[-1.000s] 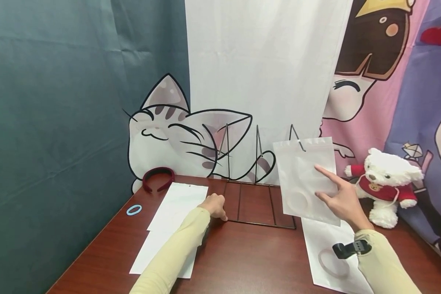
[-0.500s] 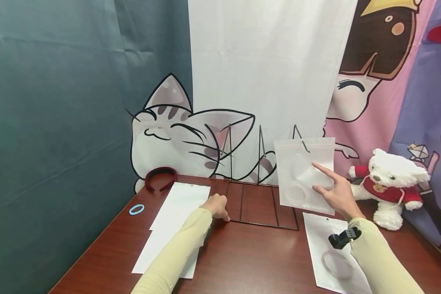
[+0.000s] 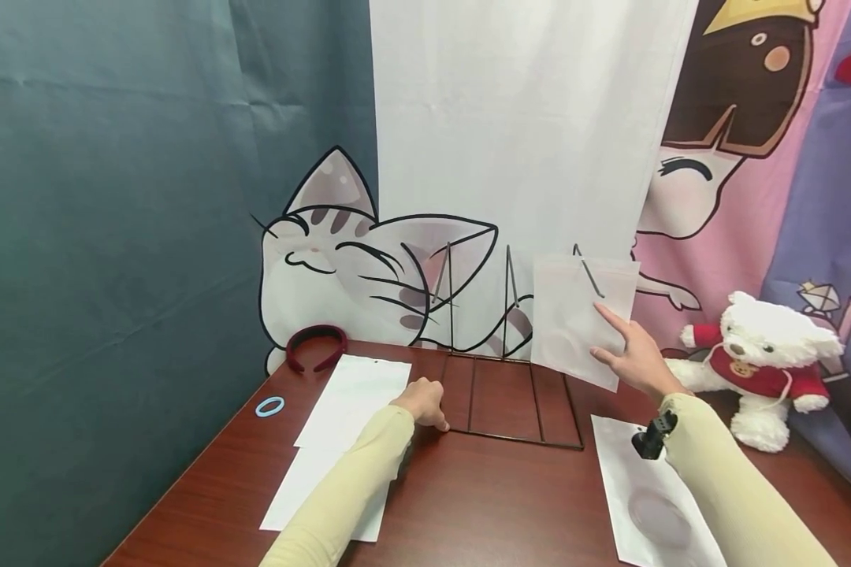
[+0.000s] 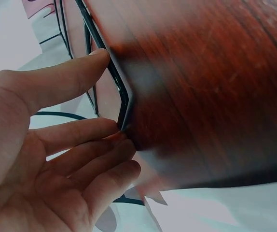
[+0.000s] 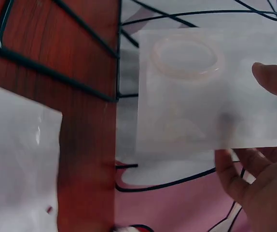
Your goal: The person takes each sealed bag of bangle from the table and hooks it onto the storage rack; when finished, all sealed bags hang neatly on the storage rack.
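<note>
A: Head view, 4 o'clock: bag, finish?
B: Translucent plastic, smooth, faint sheen. Rack, 5 o'clock: dark metal-looking wire, glossy.
A: Worktop, 6 o'clock?
B: Grained wood look, glossy.
A: Softer surfaces?
B: Headband, 8 o'clock: matt, velvety cloth. Bear, near 3 o'clock: fluffy plush. Backdrop, 12 o'clock: matt cloth.
</note>
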Action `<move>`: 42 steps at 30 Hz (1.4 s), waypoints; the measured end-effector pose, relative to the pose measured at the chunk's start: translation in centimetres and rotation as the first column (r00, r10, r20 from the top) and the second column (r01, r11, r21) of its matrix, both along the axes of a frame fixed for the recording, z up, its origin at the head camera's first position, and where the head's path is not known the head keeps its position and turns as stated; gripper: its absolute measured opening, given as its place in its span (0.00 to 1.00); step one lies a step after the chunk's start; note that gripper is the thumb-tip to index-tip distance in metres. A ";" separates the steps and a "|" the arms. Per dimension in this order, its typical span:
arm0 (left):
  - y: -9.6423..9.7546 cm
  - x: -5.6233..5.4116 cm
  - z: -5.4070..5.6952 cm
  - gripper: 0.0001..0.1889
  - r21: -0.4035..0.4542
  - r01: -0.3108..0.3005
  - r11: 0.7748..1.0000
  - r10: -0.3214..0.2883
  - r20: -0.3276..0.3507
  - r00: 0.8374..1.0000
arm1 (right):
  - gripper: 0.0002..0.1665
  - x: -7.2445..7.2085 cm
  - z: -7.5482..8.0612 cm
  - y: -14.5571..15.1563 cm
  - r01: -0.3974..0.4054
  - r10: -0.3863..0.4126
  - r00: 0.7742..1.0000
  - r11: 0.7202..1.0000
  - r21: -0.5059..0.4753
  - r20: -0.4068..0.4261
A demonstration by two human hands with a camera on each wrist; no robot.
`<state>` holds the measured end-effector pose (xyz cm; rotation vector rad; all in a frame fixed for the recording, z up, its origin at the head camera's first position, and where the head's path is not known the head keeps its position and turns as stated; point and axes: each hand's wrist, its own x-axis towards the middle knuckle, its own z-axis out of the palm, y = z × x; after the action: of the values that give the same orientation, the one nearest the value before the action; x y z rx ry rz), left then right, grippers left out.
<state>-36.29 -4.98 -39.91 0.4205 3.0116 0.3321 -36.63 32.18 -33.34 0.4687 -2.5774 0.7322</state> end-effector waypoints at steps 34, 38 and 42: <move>0.2 0.3 -0.2 0.17 0.003 -0.007 1.000 0.007 -0.013 1.000 | 0.52 0.1 -2.5 2.4 0.003 -0.043 0.977 0.982 0.188 0.210; 0.2 0.2 -0.3 0.17 -0.008 -0.007 1.000 0.006 -0.032 0.999 | 0.51 1.2 -3.9 3.9 -0.020 -0.038 0.957 0.981 0.195 0.289; 0.2 0.1 -0.3 0.17 -0.010 -0.012 1.000 0.011 -0.031 0.999 | 0.55 2.2 -4.6 5.6 -0.014 -0.065 0.933 0.976 0.215 0.355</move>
<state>-36.15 -4.76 -40.20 0.4113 3.0452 0.3140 -34.45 37.76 -37.95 0.3930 -3.0221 0.5755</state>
